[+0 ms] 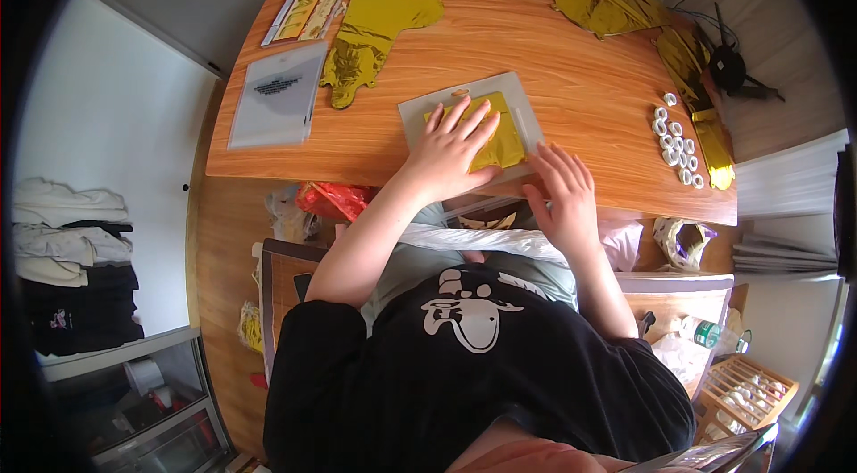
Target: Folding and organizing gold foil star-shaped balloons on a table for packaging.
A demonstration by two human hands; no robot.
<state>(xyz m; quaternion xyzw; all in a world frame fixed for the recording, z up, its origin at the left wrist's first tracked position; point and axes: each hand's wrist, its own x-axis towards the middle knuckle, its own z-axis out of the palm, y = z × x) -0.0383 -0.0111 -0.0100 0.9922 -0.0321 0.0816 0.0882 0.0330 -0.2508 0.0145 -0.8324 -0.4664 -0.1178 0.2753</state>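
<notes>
A clear plastic bag with a hang hole (527,107) lies tilted on the table in front of me, a folded piece of shiny gold foil (508,138) inside it. Palm down with fingers spread, my left hand (444,154) presses flat over the foil and bag. My right hand (569,201) is at the bag's lower right edge, fingers stretched and thumb apart; whether the fingertips touch the bag is hard to make out. Both hands appear to hold nothing.
To the left lie a stack of clear bags (277,98), printed cards (308,11) and a flat gold foil balloon (384,13). More gold foil (607,7) is at the far right. Several small white rolls (676,145) cluster by the right edge, near a black stand (728,67).
</notes>
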